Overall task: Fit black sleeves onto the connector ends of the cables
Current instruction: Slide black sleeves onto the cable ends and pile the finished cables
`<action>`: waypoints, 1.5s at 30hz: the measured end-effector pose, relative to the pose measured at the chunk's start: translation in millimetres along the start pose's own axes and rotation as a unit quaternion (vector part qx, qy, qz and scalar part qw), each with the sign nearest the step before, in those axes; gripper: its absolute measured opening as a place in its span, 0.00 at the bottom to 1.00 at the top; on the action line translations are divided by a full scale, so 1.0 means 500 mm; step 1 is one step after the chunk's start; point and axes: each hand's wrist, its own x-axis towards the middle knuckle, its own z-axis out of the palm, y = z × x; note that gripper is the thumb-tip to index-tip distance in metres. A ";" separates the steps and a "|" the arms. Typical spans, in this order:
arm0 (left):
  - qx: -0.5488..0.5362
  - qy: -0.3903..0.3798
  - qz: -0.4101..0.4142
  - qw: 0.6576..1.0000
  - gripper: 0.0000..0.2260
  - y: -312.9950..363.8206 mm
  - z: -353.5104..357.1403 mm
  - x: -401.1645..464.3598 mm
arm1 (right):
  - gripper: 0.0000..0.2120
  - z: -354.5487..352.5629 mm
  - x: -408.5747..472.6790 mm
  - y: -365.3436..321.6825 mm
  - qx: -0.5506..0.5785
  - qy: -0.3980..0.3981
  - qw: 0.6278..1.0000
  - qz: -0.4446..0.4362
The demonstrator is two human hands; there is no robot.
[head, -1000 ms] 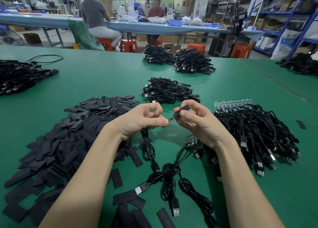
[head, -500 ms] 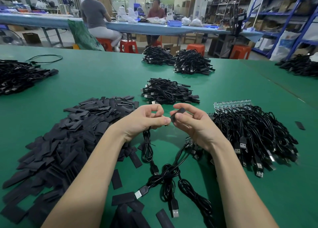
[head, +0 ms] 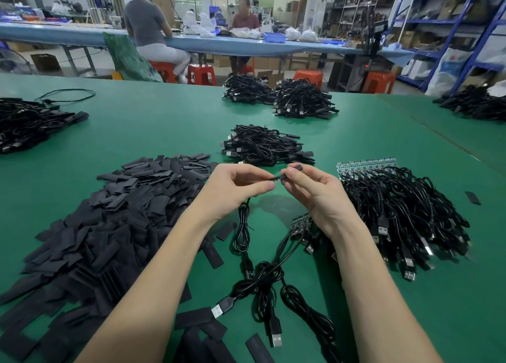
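Observation:
My left hand (head: 238, 190) pinches the connector end of a black cable (head: 242, 231) that hangs down to the green table (head: 164, 124). My right hand (head: 317, 195) pinches a black sleeve (head: 291, 171) between thumb and fingers, its mouth at the cable's small board end (head: 277, 180). The two hands meet above the table's middle. A large heap of flat black sleeves (head: 109, 214) lies to the left. A pile of cables with green board ends (head: 397, 206) lies to the right.
Loose USB cables (head: 262, 288) coil on the table between my forearms. Bundled cable piles lie ahead (head: 262, 146), further back (head: 298, 99), at far left (head: 24, 121) and far right (head: 476, 102). Two people sit at a blue bench (head: 82, 34) behind.
Both hands have risen slightly and drawn together. The sleeve's mouth now sits at the cable's board end, where a gap showed a second ago.

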 end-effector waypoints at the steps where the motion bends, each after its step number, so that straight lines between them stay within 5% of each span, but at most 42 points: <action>1: 0.009 0.008 0.008 1.000 0.06 -0.002 0.001 0.000 | 0.07 0.000 0.001 0.002 0.007 0.006 1.000 0.008; 6: 0.053 0.023 0.031 0.998 0.04 -0.007 0.004 -0.002 | 0.07 0.003 0.007 0.014 0.037 0.042 0.998 0.035; 21: 0.000 0.008 0.057 0.998 0.06 -0.005 0.007 -0.004 | 0.08 -0.003 -0.003 0.000 0.018 -0.032 0.999 0.030; 45: -0.079 0.021 0.016 0.997 0.06 0.004 0.015 -0.008 | 0.07 0.011 -0.009 0.011 0.054 -0.036 0.997 0.052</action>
